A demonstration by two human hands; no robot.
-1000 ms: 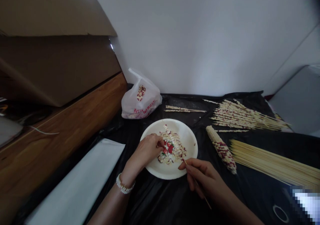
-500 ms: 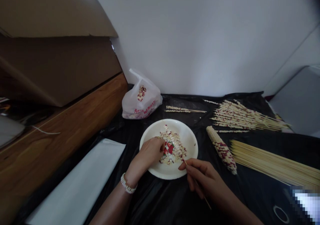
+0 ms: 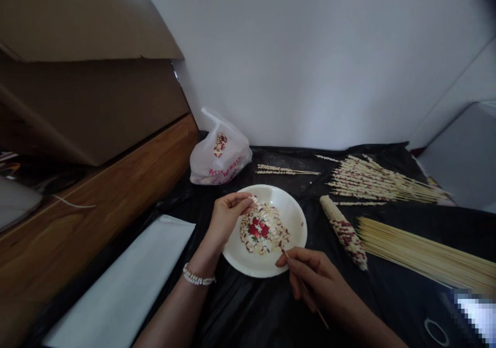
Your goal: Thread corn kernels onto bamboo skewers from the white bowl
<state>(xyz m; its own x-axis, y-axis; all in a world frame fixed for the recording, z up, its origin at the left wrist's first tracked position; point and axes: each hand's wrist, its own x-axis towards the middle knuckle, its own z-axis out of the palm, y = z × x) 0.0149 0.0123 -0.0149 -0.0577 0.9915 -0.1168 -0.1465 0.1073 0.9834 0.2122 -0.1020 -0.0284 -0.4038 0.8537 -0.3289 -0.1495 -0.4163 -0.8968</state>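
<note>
A thin bamboo skewer (image 3: 321, 317) is pinched in my right hand (image 3: 313, 275) at the near right rim of the white bowl (image 3: 292, 211). Its far part slants over the bowl, where it is hard to tell from the loose corn kernels (image 3: 279, 221) below. Pale and dark red kernels lie around a red flower print on the bowl's bottom. Over the far left of the bowl, my left hand (image 3: 227, 216) has thumb and fingers closed together on a corn kernel (image 3: 254, 201), close to the skewer's far end. A beaded bracelet circles the left wrist.
A plastic bag (image 3: 220, 157) stands behind the bowl, near a few kernel-threaded skewers (image 3: 277, 170). To the right are a pile of threaded skewers (image 3: 364, 180), a partly stripped corn cob (image 3: 343, 232) and bare skewers (image 3: 418, 250). Folded white sheet (image 3: 127, 281) and cardboard box (image 3: 89, 100) are left.
My left hand has risen from the kernels in the bowl and moved away from me, to near the skewer's far end. My right hand keeps its hold on the skewer, almost still.
</note>
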